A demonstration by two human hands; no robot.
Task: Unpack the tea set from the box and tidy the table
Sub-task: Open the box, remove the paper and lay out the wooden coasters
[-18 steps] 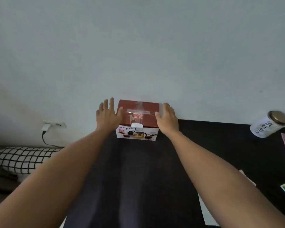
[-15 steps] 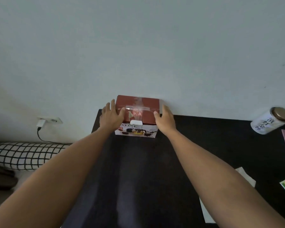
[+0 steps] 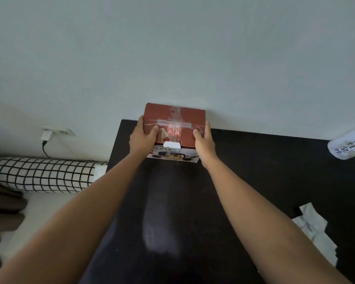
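Box: the red tea set box [image 3: 173, 128] is sitting at the far edge of the black table [image 3: 254, 181], at 12 o'clock from the person, against the wall [image 3: 172, 48]; its long axis is running from 9 to 3 o'clock.
Seal: clear tape [image 3: 173, 125] is crossing the lid, so the box looks unopened; the unpacking has not yet begun.
Left hand: the left hand [image 3: 141, 140] is pressing the box's 9 o'clock end, thumb lying on the lid.
Right hand: the right hand [image 3: 205, 140] is pressing the 3 o'clock end likewise.
Grip: both hands are clamping the box between them, one at each short end, about equally near.
Key relation: the box is lying straight ahead between the hands, with bare table toward 6 o'clock; pulling it that way is probably the next move.
Clutter: a white jar [image 3: 346, 144] is lying at 2 o'clock, crumpled paper [image 3: 314, 230] at 4 o'clock, both well apart from the box.
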